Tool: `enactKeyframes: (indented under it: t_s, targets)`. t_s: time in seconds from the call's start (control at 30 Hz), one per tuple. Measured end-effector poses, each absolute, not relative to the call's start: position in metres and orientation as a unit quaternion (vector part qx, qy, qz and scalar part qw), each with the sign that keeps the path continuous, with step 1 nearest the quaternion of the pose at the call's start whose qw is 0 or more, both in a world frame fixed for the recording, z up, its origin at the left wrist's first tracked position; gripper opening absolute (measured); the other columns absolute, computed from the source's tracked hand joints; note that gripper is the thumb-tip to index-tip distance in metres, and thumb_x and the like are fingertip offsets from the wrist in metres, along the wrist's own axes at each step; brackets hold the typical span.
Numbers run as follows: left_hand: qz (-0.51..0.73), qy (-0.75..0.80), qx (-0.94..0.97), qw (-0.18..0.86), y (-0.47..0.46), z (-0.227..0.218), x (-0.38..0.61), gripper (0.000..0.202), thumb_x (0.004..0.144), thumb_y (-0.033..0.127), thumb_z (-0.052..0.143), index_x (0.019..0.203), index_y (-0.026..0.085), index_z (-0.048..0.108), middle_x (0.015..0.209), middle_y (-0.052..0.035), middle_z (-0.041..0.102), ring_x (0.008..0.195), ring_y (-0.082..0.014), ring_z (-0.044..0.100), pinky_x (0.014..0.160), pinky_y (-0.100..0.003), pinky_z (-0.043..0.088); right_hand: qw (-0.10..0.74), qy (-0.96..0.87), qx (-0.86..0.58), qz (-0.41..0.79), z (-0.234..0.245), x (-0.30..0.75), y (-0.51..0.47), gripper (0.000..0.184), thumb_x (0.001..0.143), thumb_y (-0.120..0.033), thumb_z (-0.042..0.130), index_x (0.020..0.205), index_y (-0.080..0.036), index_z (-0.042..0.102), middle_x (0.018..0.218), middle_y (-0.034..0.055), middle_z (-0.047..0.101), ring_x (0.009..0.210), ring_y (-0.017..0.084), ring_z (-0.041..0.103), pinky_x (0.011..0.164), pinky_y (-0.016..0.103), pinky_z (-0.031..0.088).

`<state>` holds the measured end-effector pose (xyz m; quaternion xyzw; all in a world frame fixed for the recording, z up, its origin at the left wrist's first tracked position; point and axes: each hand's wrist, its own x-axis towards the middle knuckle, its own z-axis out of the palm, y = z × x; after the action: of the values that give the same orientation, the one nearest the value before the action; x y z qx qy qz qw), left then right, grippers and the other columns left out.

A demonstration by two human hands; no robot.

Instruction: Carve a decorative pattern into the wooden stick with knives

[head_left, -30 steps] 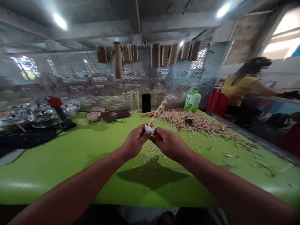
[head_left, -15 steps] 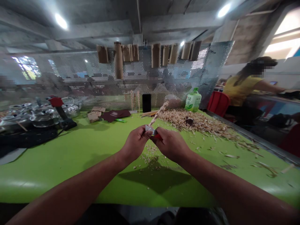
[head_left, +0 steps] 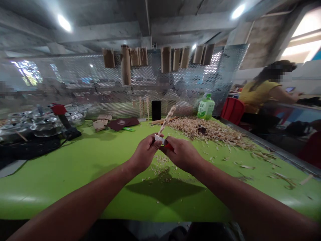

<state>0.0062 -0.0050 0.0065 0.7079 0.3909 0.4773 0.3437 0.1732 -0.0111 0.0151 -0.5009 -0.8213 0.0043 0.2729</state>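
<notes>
My left hand [head_left: 143,150] is closed around the lower end of a pale carved wooden stick [head_left: 167,118], which has a knobbly, twisted outline and tilts up to the right. In my right hand [head_left: 184,153] is a utility knife [head_left: 159,139] with a red part at its grip. Its broad metal blade lies across the stick, close to my left thumb. The fingers of both hands nearly meet, and they hide the stick's bottom end. Beneath them, small wood chips [head_left: 160,166] are scattered on the green tabletop [head_left: 82,160].
A heap of wood shavings [head_left: 215,132] spreads at the right, with a green tea bottle [head_left: 206,107] behind it. A phone [head_left: 156,110] stands against the perforated screen. Dark sandpaper [head_left: 123,124] lies left of it. Metal pots and a power drill [head_left: 64,120] crowd the left. Another person sits at far right.
The stick has tilted a little more upright, its tip shifting left. The blade's angle has changed slightly against the wood. The person at right has drawn an arm back.
</notes>
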Motion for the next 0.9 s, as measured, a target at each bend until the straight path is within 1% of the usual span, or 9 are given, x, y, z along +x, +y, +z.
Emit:
enactKeyframes:
  t_s: [0.1,0.27,0.43,0.5,0.6,0.67,0.73,0.8,0.9]
  targets:
    - [0.472,0.401,0.709,0.338,-0.0063,0.0085,0.0062,0.038,0.088,0.047,0.049,0.108,0.016,0.060,0.061,0.0019,0.049,0.058,-0.0137,0.046,0.057,-0.025,0.039,0.270,-0.819,-0.506,-0.013,0.0142,0.1724,-0.0119,0.028,0.090,-0.044,0.045,0.080,-0.019,0.052,0.062,0.0008,0.056,0.050,0.010,0.038,0.050,0.027,0.015]
    - [0.469,0.408,0.715,0.320,-0.0079,0.0098,0.0070,0.033,0.089,0.046,0.047,0.092,0.016,0.060,0.063,0.0022,0.048,0.057,-0.0113,0.041,0.054,-0.022,0.036,0.264,-0.818,-0.509,-0.040,0.0120,0.1716,-0.0127,0.028,0.091,-0.043,0.042,0.080,-0.019,0.051,0.063,0.0015,0.057,0.049,0.010,0.037,0.050,0.028,0.014]
    - [0.476,0.413,0.710,0.315,-0.0076,0.0068,0.0085,0.036,0.088,0.049,0.046,0.082,0.015,0.057,0.063,0.0014,0.049,0.060,-0.0117,0.043,0.054,-0.022,0.035,0.263,-0.815,-0.514,-0.058,0.0137,0.1721,-0.0136,0.024,0.090,-0.040,0.044,0.079,-0.019,0.050,0.061,0.0008,0.055,0.049,0.011,0.034,0.050,0.028,0.013]
    - [0.478,0.408,0.711,0.315,-0.0071,0.0062,0.0085,0.037,0.089,0.050,0.046,0.083,0.015,0.057,0.067,-0.0001,0.053,0.064,-0.0125,0.047,0.057,-0.023,0.037,0.263,-0.814,-0.515,-0.050,0.0154,0.1724,-0.0135,0.025,0.090,-0.041,0.045,0.078,-0.019,0.050,0.061,0.0007,0.055,0.049,0.011,0.035,0.050,0.028,0.013]
    - [0.478,0.391,0.721,0.313,-0.0059,0.0062,0.0077,0.036,0.089,0.049,0.046,0.092,0.015,0.059,0.084,-0.0036,0.062,0.077,-0.0148,0.053,0.066,-0.024,0.041,0.264,-0.817,-0.512,-0.021,0.0169,0.1722,-0.0128,0.028,0.090,-0.044,0.045,0.077,-0.019,0.050,0.061,0.0005,0.055,0.048,0.010,0.037,0.050,0.027,0.015]
    - [0.475,0.382,0.729,0.310,-0.0046,0.0062,0.0069,0.036,0.090,0.047,0.045,0.100,0.016,0.059,0.095,-0.0058,0.064,0.086,-0.0168,0.056,0.073,-0.026,0.043,0.266,-0.820,-0.507,-0.001,0.0166,0.1722,-0.0121,0.029,0.090,-0.045,0.046,0.077,-0.019,0.050,0.061,0.0004,0.055,0.049,0.010,0.038,0.050,0.027,0.015]
    - [0.476,0.378,0.736,0.299,-0.0034,0.0057,0.0060,0.036,0.091,0.047,0.044,0.102,0.016,0.059,0.102,-0.0069,0.064,0.092,-0.0184,0.056,0.077,-0.028,0.044,0.269,-0.821,-0.503,0.003,0.0155,0.1723,-0.0116,0.029,0.090,-0.045,0.046,0.078,-0.019,0.051,0.062,0.0004,0.056,0.050,0.010,0.039,0.050,0.027,0.015]
    - [0.477,0.380,0.745,0.272,-0.0027,0.0050,0.0047,0.036,0.091,0.047,0.043,0.100,0.017,0.059,0.102,-0.0069,0.064,0.092,-0.0189,0.057,0.079,-0.028,0.043,0.270,-0.820,-0.504,-0.008,0.0141,0.1726,-0.0116,0.029,0.090,-0.045,0.046,0.078,-0.019,0.051,0.062,0.0005,0.055,0.050,0.010,0.039,0.050,0.027,0.015]
    - [0.466,0.406,0.757,0.210,-0.0039,0.0046,0.0028,0.035,0.091,0.049,0.043,0.095,0.017,0.058,0.093,-0.0052,0.065,0.083,-0.0177,0.057,0.073,-0.028,0.042,0.268,-0.819,-0.508,-0.025,0.0132,0.1723,-0.0125,0.030,0.091,-0.045,0.044,0.077,-0.019,0.051,0.061,0.0006,0.055,0.049,0.010,0.037,0.051,0.028,0.015]
